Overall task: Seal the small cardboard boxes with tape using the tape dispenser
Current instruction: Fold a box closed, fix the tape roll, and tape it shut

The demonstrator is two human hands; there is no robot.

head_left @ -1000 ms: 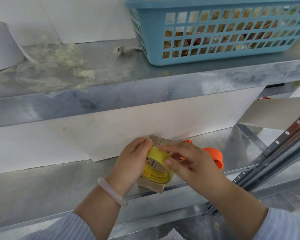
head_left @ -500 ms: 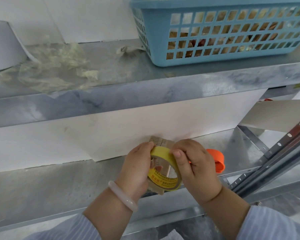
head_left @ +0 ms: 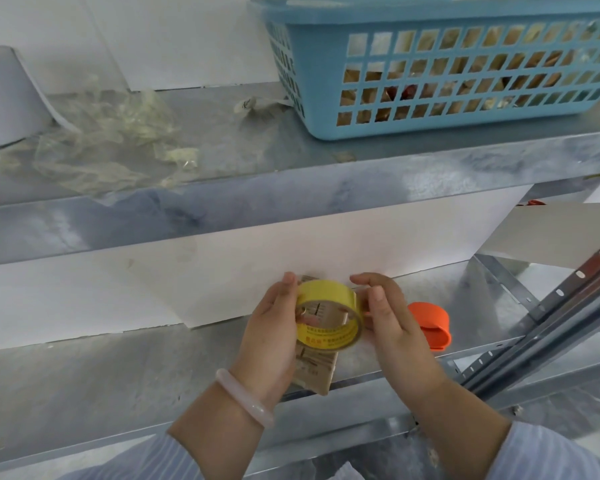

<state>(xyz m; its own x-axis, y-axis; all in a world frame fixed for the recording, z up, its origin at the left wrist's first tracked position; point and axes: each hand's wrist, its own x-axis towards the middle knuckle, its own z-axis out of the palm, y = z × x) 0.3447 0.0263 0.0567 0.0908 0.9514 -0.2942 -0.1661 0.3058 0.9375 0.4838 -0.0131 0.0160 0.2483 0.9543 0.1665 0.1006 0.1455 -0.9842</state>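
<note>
— Far left, on the upper galvanised metal shelf (head_left: 326, 174)?

— Wide white paper roll (head_left: 4, 98), cut off by the frame edge. Just beside it, crumpled clear film (head_left: 118, 143). Further right on the same shelf, blue plastic lattice basket (head_left: 430, 17), with brown packets dimly visible through the holes.

— And lower down?

— White board (head_left: 222, 278) leaning at the back of the lower metal shelf (head_left: 84, 375).

— Left hand?

— Left hand (head_left: 271, 337), pale bangle (head_left: 246, 398) on the wrist, wrapped round the small brown cardboard box (head_left: 316, 370) and the yellow tape roll (head_left: 326, 292) together, thumb up against the roll's left rim. Box slightly tilted, held over the front edge of the lower shelf. Roll pressed flat on the box's near face, covering its upper half.

— Right hand?

— Right hand (head_left: 392, 327) half curled, thumb against the roll's right rim, forefinger arched above it. Gripping or merely touching: cannot tell.

— Dispenser?

— Orange plastic tape dispenser (head_left: 430, 323) resting on the lower shelf, just behind the right hand and partly hidden by it.

— Far right?

— Grey perforated steel upright (head_left: 551, 327), slanting across the corner.
</note>
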